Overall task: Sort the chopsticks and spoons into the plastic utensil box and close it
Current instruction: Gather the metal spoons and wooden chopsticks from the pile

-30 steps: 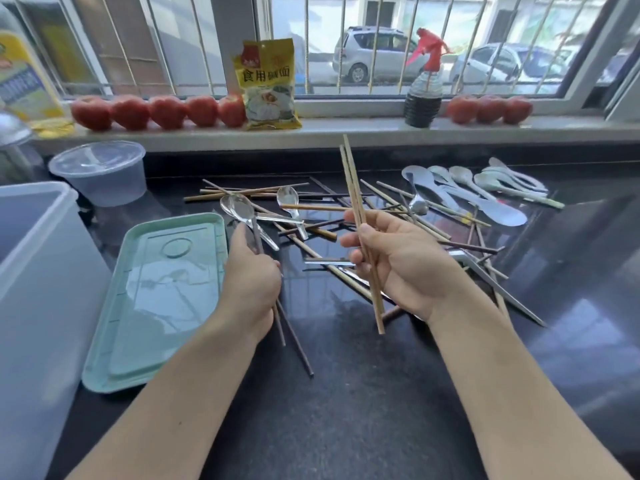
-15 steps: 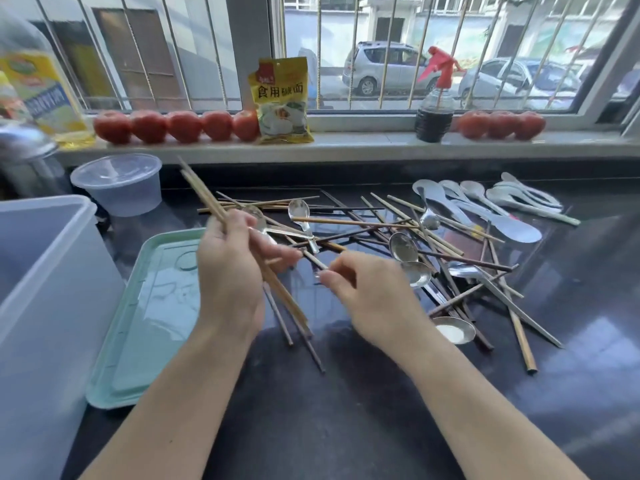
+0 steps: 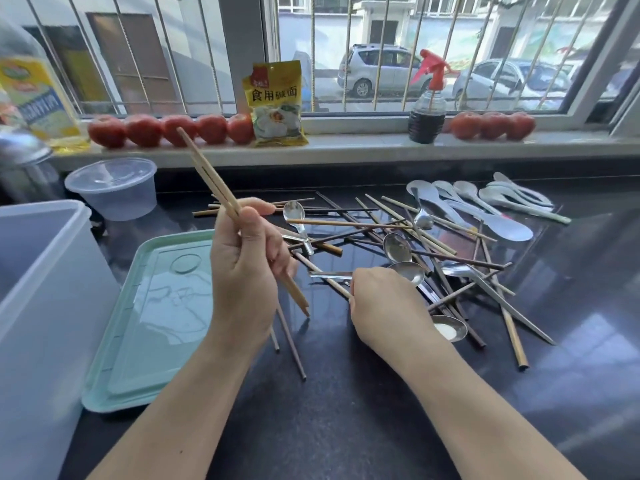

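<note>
The left hand (image 3: 247, 268) was wrapped tight around a pair of light wooden chopsticks (image 3: 211, 178), tips slanting up toward the upper left of the frame and the other ends poking out below the palm. The right hand (image 3: 388, 306) was down on the black counter (image 3: 346, 427) at center, fingers pinched on something in the pile; it looked like a chopstick or a spoon handle, couldn't tell which. The rest of the chopsticks and metal spoons (image 3: 398, 249) lay in a tangled heap at center right, with white plastic spoons (image 3: 485, 209) further back on the right. The clear plastic utensil box (image 3: 45, 306) sat open at the left edge, its mint green lid (image 3: 145, 341) flat on the counter just beside it. Tomatoes (image 3: 173, 129) lined the windowsill.
</note>
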A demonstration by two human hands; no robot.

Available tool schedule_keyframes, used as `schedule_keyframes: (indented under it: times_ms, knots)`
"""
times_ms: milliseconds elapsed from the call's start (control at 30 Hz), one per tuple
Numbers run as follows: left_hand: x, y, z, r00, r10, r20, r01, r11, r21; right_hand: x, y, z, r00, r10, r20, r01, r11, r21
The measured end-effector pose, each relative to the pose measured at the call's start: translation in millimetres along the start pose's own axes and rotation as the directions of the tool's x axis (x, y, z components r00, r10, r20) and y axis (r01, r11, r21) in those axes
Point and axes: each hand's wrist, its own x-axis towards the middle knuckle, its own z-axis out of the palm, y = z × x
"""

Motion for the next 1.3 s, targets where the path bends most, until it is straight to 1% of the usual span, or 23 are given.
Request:
schedule_keyframes:
  times_ms: [67, 133, 200, 233, 267, 333, 367, 433, 467, 500, 567, 667, 767, 867, 900, 967, 1000, 1033, 1067, 1133, 1200, 1233, 1300]
  knots:
    - [-5, -8, 4, 0.996, -0.058, 0.072, 0.052, 0.996, 0.072, 1, -1, -1, 1.000, 0.011, -0.023, -0.010, 0.999, 0.042]
    - [-12, -17, 12, 0.980, -0.152, 0.129, 0.134, 0.981, 0.141, 2, 0, -5, 0.997, 0.047, -0.059, -0.037, 0.986, 0.163]
    - [-13, -20, 15, 0.970, -0.235, 0.070, 0.224, 0.966, 0.133, 4, 3, -11, 0.994, 0.088, -0.071, -0.057, 0.930, 0.363]
    - [-11, -17, 15, 0.960, -0.280, 0.012, 0.278, 0.957, 0.080, 5, 5, -14, 0.993, 0.102, -0.054, -0.066, 0.886, 0.460]
    - [-8, -12, 13, 0.943, -0.331, -0.046, 0.331, 0.944, -0.018, 6, 6, -17, 0.993, 0.112, -0.027, -0.079, 0.833, 0.547]
    - [0, -1, 7, 0.892, -0.434, -0.126, 0.390, 0.880, -0.270, 8, 8, -17, 0.991, 0.133, 0.024, -0.110, 0.697, 0.709]
    - [3, 3, 4, 0.868, -0.476, -0.145, 0.397, 0.838, -0.375, 9, 8, -17, 0.988, 0.147, 0.038, -0.121, 0.611, 0.782]
    - [6, 5, -1, 0.827, -0.540, -0.154, 0.399, 0.758, -0.516, 8, 5, -17, 0.984, 0.168, 0.053, -0.121, 0.428, 0.896]
    - [6, 5, -2, 0.814, -0.564, -0.139, 0.406, 0.723, -0.559, 7, 3, -16, 0.985, 0.168, 0.045, -0.105, 0.367, 0.924]
    - [6, 4, -1, 0.803, -0.584, -0.118, 0.420, 0.695, -0.583, 6, 1, -15, 0.987, 0.159, 0.024, -0.077, 0.340, 0.937]
    - [3, 2, 2, 0.790, -0.610, -0.071, 0.458, 0.663, -0.592, 4, -6, -12, 0.992, 0.119, -0.035, -0.010, 0.355, 0.935]
    - [-1, -3, 7, 0.786, -0.617, -0.034, 0.491, 0.656, -0.574, 2, -20, 0, 0.995, 0.051, -0.091, 0.055, 0.482, 0.875]
    - [-3, -8, 6, 0.802, -0.596, -0.033, 0.481, 0.677, -0.557, 1, -27, 7, 0.994, 0.005, -0.107, 0.084, 0.588, 0.804]
    - [-3, -13, 7, 0.807, -0.586, -0.071, 0.481, 0.723, -0.495, -2, -21, 1, 0.991, -0.109, -0.080, 0.132, 0.653, 0.746]
    - [-3, -13, 8, 0.806, -0.585, -0.089, 0.481, 0.735, -0.479, -2, -18, -2, 0.986, -0.120, -0.118, 0.168, 0.689, 0.705]
    - [-4, -14, 11, 0.804, -0.587, -0.098, 0.492, 0.748, -0.446, -1, -8, -13, 0.952, -0.028, -0.305, 0.214, 0.773, 0.597]
    - [-5, -15, 12, 0.801, -0.591, -0.093, 0.503, 0.749, -0.430, 3, 2, -21, 0.918, 0.053, -0.394, 0.189, 0.814, 0.549]
    - [-6, -15, 13, 0.797, -0.597, -0.088, 0.516, 0.750, -0.414, 11, 13, -33, 0.887, 0.129, -0.443, 0.129, 0.852, 0.507]
    - [-6, -16, 14, 0.793, -0.604, -0.086, 0.529, 0.751, -0.396, 23, 30, -44, 0.879, 0.189, -0.437, 0.029, 0.895, 0.445]
    - [-8, -18, 16, 0.788, -0.611, -0.078, 0.549, 0.754, -0.362, 58, 73, -63, 0.912, 0.276, -0.304, -0.209, 0.949, 0.235]
    - [-10, -18, 17, 0.786, -0.615, -0.060, 0.565, 0.755, -0.332, 91, 115, -67, 0.916, 0.374, -0.149, -0.373, 0.927, 0.032]
    - [-11, -17, 18, 0.784, -0.620, -0.047, 0.575, 0.751, -0.324, 101, 129, -63, 0.911, 0.404, -0.078, -0.408, 0.912, -0.043]
    - [-12, -15, 18, 0.771, -0.636, -0.016, 0.600, 0.735, -0.317, 110, 145, -50, 0.912, 0.410, 0.023, -0.402, 0.904, -0.145]
